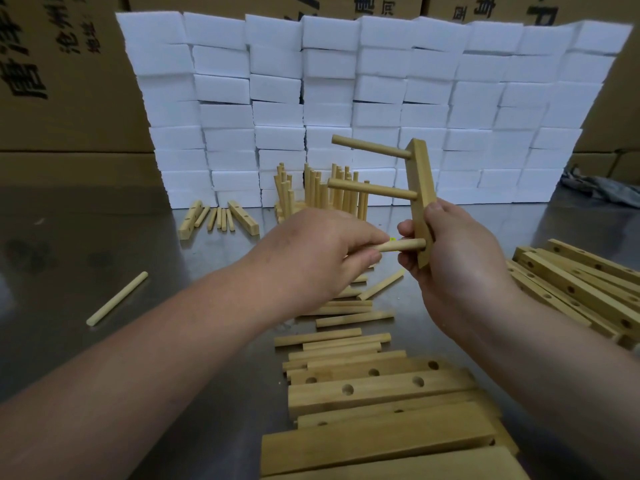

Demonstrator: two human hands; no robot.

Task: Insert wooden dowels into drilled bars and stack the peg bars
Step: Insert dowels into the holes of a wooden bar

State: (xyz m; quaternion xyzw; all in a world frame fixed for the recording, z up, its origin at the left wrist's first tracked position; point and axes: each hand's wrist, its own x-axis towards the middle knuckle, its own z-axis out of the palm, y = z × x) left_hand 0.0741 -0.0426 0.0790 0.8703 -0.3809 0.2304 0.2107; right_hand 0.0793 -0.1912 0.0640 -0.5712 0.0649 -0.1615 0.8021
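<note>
Two dowels (370, 146) seated, left hand (311, 251) pinches third dowel (408, 244) at the near end of the bar (420, 188), gripped by right hand (460, 268); a skewed push likely jams it.

White foam blocks (346, 98), cardboard boxes (62, 81)

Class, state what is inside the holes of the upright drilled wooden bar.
Three round wooden dowels; the left hand pinches the lowest dowel. Their ends inside the bar are hidden.
</note>
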